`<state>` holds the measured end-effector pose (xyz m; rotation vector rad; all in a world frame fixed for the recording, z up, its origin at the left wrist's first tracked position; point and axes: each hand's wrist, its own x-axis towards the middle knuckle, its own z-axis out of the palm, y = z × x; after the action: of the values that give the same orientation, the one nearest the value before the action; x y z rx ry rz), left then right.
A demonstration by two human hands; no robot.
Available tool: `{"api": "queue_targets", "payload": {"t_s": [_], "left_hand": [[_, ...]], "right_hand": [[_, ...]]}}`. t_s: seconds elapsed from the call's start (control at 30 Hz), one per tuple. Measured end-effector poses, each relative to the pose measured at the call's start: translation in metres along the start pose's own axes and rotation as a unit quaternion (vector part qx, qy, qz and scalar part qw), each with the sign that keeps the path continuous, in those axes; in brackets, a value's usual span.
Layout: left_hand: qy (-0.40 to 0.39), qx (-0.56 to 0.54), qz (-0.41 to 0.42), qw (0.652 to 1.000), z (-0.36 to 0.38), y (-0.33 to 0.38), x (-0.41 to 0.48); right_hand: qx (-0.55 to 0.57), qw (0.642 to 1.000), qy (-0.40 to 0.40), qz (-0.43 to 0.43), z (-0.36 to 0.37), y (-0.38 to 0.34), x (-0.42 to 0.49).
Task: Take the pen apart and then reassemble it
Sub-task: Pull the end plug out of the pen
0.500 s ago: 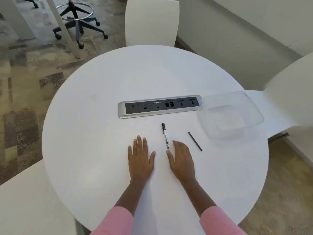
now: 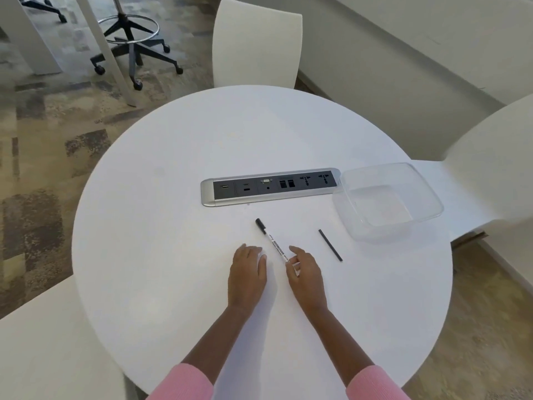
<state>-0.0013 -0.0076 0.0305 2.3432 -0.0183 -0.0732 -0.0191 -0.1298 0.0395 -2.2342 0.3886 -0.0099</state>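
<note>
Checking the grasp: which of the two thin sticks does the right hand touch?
The white pen with the black cap; the right hand pinches its near end. The plain black rod lies untouched.

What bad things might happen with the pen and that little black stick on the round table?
The thin black rod lies loose on the round white table, apart from both hands, so a sleeve could knock it and it might roll away. The right hand only touches the near end of the white pen with the black cap, so the pen may slip or swing. Small parts could scatter; the clear plastic tub sits off to the right.
</note>
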Motion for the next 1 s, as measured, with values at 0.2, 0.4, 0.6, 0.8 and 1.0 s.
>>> {"api": "queue_targets", "payload": {"t_s": [0.2, 0.4, 0.6, 0.8, 1.0], "left_hand": [[-0.051, -0.43, -0.281, 0.856, -0.009, 0.03, 0.005], [-0.084, -0.653, -0.338, 0.673, -0.016, 0.048, -0.001], [-0.04, -0.689, -0.356, 0.63, -0.018, 0.059, -0.006], [-0.02, -0.705, -0.338, 0.624, -0.014, 0.071, -0.011], [-0.027, -0.696, -0.321, 0.642, -0.01, 0.087, -0.015]], "right_hand": [[0.154, 0.988, -0.006, 0.024, -0.023, -0.007, 0.005], [0.231, 0.972, -0.051, 0.011, -0.051, -0.013, 0.007], [0.173, 0.983, -0.018, -0.062, -0.074, -0.009, 0.005], [-0.014, 0.975, 0.0, -0.224, -0.083, 0.0, 0.009], [-0.124, 0.945, 0.018, -0.303, -0.089, 0.003, 0.012]]}}
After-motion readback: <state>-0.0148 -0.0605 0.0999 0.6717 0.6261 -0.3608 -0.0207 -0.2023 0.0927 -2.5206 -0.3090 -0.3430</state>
